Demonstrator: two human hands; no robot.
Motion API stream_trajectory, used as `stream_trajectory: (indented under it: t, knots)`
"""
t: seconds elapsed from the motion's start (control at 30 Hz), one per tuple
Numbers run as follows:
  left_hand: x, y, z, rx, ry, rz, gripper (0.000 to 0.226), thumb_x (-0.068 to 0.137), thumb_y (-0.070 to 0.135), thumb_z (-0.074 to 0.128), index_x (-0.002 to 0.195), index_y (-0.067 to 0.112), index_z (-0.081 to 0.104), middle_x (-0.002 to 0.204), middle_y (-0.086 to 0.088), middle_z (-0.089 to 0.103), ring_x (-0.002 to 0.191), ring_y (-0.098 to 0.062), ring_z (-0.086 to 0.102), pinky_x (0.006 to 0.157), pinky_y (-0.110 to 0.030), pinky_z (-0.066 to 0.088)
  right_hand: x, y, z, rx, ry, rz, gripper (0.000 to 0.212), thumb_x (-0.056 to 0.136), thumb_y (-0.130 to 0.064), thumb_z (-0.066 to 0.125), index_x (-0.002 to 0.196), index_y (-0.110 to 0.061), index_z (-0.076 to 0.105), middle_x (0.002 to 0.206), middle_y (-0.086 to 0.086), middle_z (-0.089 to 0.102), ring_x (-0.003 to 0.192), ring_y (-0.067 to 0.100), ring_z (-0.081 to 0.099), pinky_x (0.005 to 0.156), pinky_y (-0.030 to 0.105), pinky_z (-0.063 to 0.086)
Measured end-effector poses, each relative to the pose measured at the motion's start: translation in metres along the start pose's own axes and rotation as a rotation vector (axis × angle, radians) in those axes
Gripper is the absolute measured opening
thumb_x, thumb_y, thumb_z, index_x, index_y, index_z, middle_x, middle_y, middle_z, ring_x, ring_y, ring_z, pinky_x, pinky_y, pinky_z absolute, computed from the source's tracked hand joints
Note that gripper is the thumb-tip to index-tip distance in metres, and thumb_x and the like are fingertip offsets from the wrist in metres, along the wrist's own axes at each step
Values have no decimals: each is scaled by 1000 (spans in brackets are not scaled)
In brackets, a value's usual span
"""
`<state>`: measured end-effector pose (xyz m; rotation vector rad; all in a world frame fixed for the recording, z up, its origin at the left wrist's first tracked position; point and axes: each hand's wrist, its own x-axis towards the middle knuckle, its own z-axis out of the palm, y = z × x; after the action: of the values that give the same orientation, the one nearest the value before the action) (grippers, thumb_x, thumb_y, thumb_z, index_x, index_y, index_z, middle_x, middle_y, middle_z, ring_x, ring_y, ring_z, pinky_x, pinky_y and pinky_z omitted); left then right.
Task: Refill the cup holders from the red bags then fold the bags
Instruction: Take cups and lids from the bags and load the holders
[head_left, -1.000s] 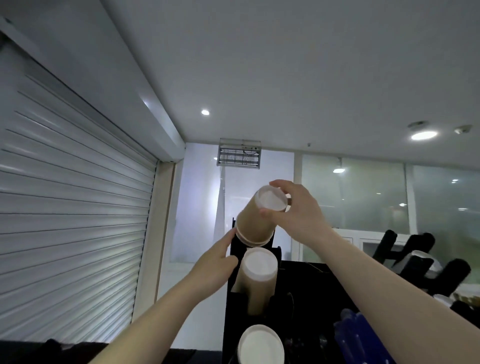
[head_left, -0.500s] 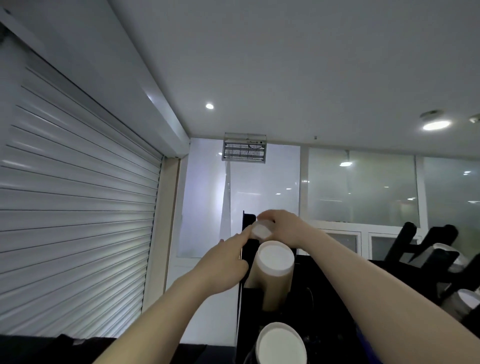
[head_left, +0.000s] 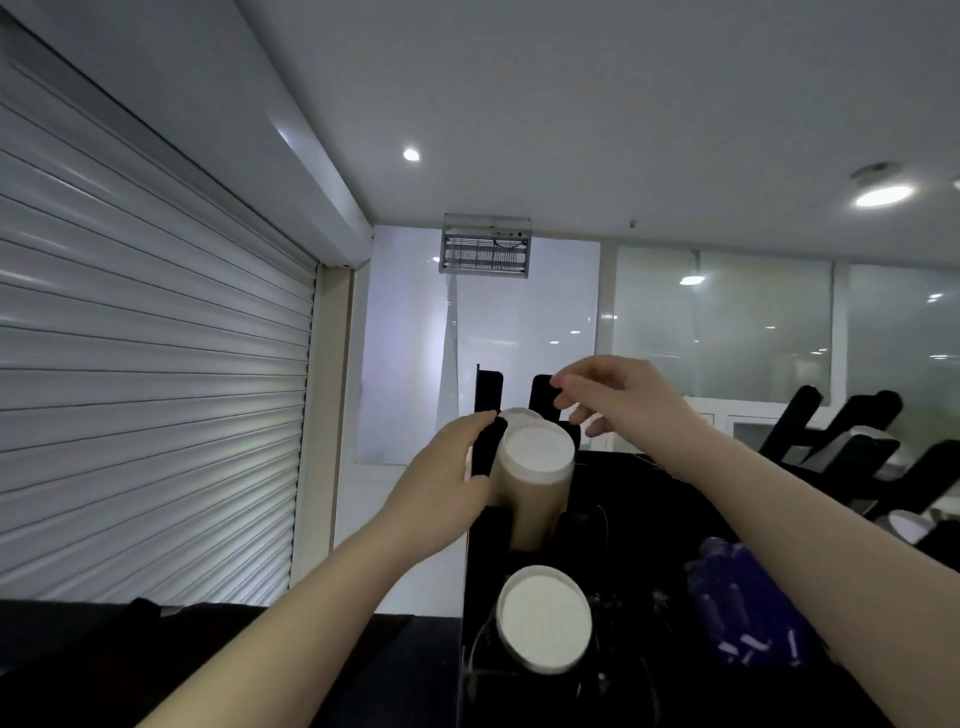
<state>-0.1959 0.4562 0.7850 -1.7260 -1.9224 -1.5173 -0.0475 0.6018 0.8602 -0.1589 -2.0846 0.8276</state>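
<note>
Right hand (head_left: 623, 400) hovers loose, empty, over our stocked cup holder (head_left: 485, 543) — left hand (head_left: 441, 483) grips its rail; bag-folding surely remains.

Mid-frame before me, the cup stack (head_left: 535, 467) looks like matt brown paper with smooth white bases, as does the lower cup (head_left: 543, 618). The cup holder (head_left: 488, 387) is matt black, likely plastic. At left, the ribbed shutter (head_left: 145, 389) has a soft metallic sheen. At right, the glass panels (head_left: 727, 322) look frosted yet glossy.

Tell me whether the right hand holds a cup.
Empty: the right hand, fingers loosely curled, holds nothing above the cup stack; left hand grips the cup holder.
</note>
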Motion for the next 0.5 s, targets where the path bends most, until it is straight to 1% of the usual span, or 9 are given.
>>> stream_trajectory:
  t: [0.07, 0.1, 0.13, 0.17, 0.23, 0.3, 0.37, 0.43, 0.5]
  knots:
    - [-9, -4, 8, -75, 142, -36, 54, 86, 9, 52, 135, 29, 44, 128, 16, 44, 109, 2, 47, 81, -8, 36, -23, -2, 0, -30, -100, 6, 21, 80, -44, 66, 95, -31, 69, 89, -13, 71, 77, 5, 66, 66, 20, 56]
    - [-12, -6, 11, -97, 181, -101, 45, 87, 15, 55, 130, 27, 48, 123, 11, 49, 102, 1, 51, 75, -10, 39, -32, 0, 2, -83, -129, 17, 31, 73, -50, 68, 99, -35, 67, 92, -15, 70, 80, 6, 66, 70, 21, 56]
    - [-14, -8, 13, -115, 170, -191, 37, 87, 23, 58, 124, 26, 50, 116, 9, 53, 97, 0, 54, 71, -14, 41, -39, 3, 5, -138, -147, 38, 42, 66, -55, 71, 104, -39, 64, 94, -15, 68, 81, 6, 65, 73, 20, 55]
    - [-14, -10, 15, -161, 113, -291, 32, 87, 32, 59, 118, 24, 53, 111, 8, 57, 94, -2, 56, 71, -18, 43, -44, 7, 8, -177, -162, 68, 52, 61, -55, 75, 108, -42, 59, 96, -15, 65, 81, 5, 65, 75, 17, 53]
    - [-14, -15, 16, -354, -59, -456, 32, 87, 42, 58, 110, 20, 58, 101, 5, 66, 94, -10, 62, 81, -27, 48, -50, 16, 17, -189, -188, 159, 63, 60, -42, 84, 115, -40, 52, 99, -13, 63, 82, 2, 63, 77, 14, 50]
    - [-14, -18, 15, -497, -164, -516, 32, 86, 45, 59, 105, 20, 64, 86, 8, 71, 89, -12, 65, 83, -29, 49, -50, 24, 25, -146, -235, 257, 55, 65, -31, 85, 113, -28, 58, 100, -8, 68, 89, 4, 65, 87, 22, 51]
    - [-12, -22, 15, -544, -191, -529, 25, 86, 42, 60, 94, 20, 69, 74, 9, 71, 77, -10, 66, 78, -27, 48, -48, 28, 31, -75, -302, 328, 39, 66, -21, 81, 103, -17, 68, 98, 0, 73, 94, 14, 68, 93, 35, 52]
    - [-12, -24, 16, -581, -203, -543, 21, 85, 39, 62, 83, 20, 72, 71, 7, 70, 69, -9, 66, 75, -26, 49, -43, 28, 33, -38, -337, 412, 30, 67, -10, 75, 97, -7, 71, 96, 10, 74, 93, 23, 70, 92, 40, 53]
    - [-12, -26, 16, -596, -217, -538, 24, 83, 39, 64, 73, 22, 77, 72, 4, 71, 69, -9, 67, 78, -27, 52, -39, 28, 33, -30, -347, 491, 24, 69, -4, 73, 93, -1, 71, 91, 14, 74, 86, 26, 70, 86, 38, 56]
